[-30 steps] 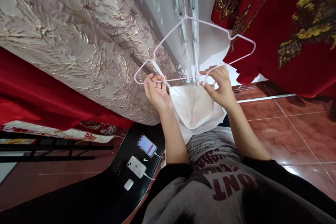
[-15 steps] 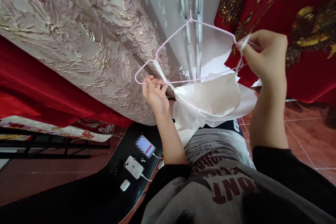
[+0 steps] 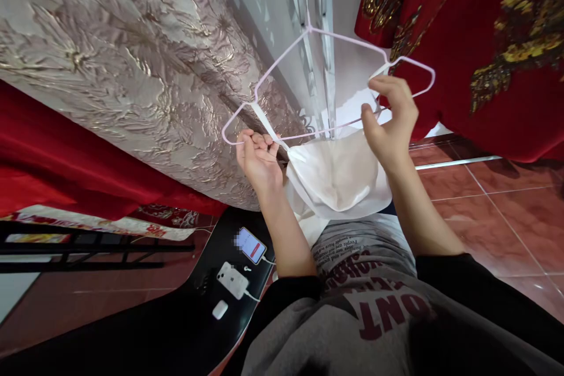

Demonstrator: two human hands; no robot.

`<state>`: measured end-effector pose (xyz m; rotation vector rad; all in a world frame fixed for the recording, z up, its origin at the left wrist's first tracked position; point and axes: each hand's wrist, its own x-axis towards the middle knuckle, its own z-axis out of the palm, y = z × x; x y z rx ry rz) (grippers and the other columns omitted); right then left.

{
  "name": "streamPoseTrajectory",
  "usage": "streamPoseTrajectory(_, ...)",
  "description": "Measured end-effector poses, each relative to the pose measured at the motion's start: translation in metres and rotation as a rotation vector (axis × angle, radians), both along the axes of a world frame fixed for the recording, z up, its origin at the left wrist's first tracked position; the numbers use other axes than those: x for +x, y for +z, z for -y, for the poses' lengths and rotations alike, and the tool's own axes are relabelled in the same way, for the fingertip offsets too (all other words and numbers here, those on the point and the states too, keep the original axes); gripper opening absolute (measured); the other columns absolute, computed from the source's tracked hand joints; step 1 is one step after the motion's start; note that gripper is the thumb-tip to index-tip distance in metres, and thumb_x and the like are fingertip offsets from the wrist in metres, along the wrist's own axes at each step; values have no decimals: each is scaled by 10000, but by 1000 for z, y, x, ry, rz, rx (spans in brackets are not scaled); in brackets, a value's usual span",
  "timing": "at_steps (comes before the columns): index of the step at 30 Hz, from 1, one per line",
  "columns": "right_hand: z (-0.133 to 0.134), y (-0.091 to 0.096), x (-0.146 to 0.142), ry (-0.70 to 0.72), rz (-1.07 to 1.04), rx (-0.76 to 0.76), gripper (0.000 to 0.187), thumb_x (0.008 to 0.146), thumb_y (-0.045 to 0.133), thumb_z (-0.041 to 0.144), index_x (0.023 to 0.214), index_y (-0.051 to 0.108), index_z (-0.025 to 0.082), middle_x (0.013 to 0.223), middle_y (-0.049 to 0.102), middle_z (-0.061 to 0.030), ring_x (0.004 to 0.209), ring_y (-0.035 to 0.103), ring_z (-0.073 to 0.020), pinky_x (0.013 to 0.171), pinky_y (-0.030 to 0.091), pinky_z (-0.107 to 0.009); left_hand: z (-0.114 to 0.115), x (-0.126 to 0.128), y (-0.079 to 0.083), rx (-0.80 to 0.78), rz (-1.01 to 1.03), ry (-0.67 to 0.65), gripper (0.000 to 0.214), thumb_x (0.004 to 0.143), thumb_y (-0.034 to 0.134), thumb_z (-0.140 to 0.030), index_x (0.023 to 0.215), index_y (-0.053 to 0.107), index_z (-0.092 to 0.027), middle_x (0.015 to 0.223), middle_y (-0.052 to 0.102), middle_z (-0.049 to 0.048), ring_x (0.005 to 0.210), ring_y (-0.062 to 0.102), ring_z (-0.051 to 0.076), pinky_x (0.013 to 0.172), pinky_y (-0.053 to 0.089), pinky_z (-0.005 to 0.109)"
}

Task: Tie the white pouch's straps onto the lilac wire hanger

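Note:
A pale pink clothes hanger (image 3: 282,64) hangs from its hook before a metal rack post. A white garment with thin straps (image 3: 335,179) hangs from it, one strap in each shoulder notch. My left hand (image 3: 261,161) is closed on the hanger's lower bar near its left end, by the left strap (image 3: 267,123). With thumb and fingers apart, my right hand (image 3: 392,123) is beside the right strap, just under the right notch. It hides most of that strap and part of the bar.
A shiny pink brocade cloth (image 3: 145,59) hangs at left and a red cloth with gold embroidery (image 3: 440,59) at right. Two phones (image 3: 252,245) with cables, one screen lit, and a white earbud case (image 3: 220,309) lie on a black bench (image 3: 176,311).
My right hand has let go of the right strap and moved down and left. That strap now sits in the hanger's right notch. My left hand keeps its hold.

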<state>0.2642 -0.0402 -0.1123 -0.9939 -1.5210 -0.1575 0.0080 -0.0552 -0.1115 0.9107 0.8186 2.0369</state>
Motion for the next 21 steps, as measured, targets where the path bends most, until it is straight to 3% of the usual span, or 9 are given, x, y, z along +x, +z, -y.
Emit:
streamPoseTrajectory(4,11,-8,-1,102,53,-105,438,1017,572,489,1427,607,340,1468,660,-94,1389,598,-355,1146,480,-660,-2,0,-4,-28,-38,49,381,834,781,-580,963,595,-274,736,520,-36,798,637,143,970,573,367)
streamPoseTrajectory(7,23,-7,0,165,56,-156,337,1006,599,432,1309,694,319,1346,743,-77,1277,675,-330,1132,485,-632,-7,3,-9,-54,-60,97,378,881,703,-617,1009,601,-277,966,682,38,1013,694,172,1027,556,356)
streamPoseTrajectory(10,31,-5,-4,217,41,-183,209,1001,604,356,1127,762,300,1155,800,-49,1123,726,-287,1080,508,-575,-8,8,-17,-80,-64,30,394,893,687,-609,1091,634,-273,1228,722,99,1199,688,197,1048,543,339)
streamPoseTrajectory(13,31,-6,-9,212,39,-185,158,982,621,325,1012,775,302,1104,802,-32,1082,723,-280,1057,503,-567,4,6,-19,-186,-213,-70,356,883,735,-549,1070,693,-248,1171,758,95,1103,723,202,976,561,320)
streamPoseTrajectory(15,31,-7,-9,201,20,-176,145,975,627,309,973,772,305,1101,801,-27,1081,721,-279,1069,494,-571,20,-1,-10,-251,-396,-83,284,886,760,-503,989,725,-241,1091,776,76,1001,726,195,900,571,303)
streamPoseTrajectory(18,32,-5,-7,209,-20,-170,146,979,622,297,955,766,300,1069,799,-25,1061,724,-268,1069,501,-554,47,-16,20,-239,-587,-53,230,903,759,-467,910,762,-237,979,779,63,946,718,195,867,571,297)
streamPoseTrajectory(21,37,0,-6,243,-47,-177,146,983,619,293,951,761,290,1053,799,-26,1058,726,-258,1031,529,-520,60,-26,58,-110,-481,1,334,953,663,-536,935,776,-222,930,758,71,898,718,196,845,585,314)
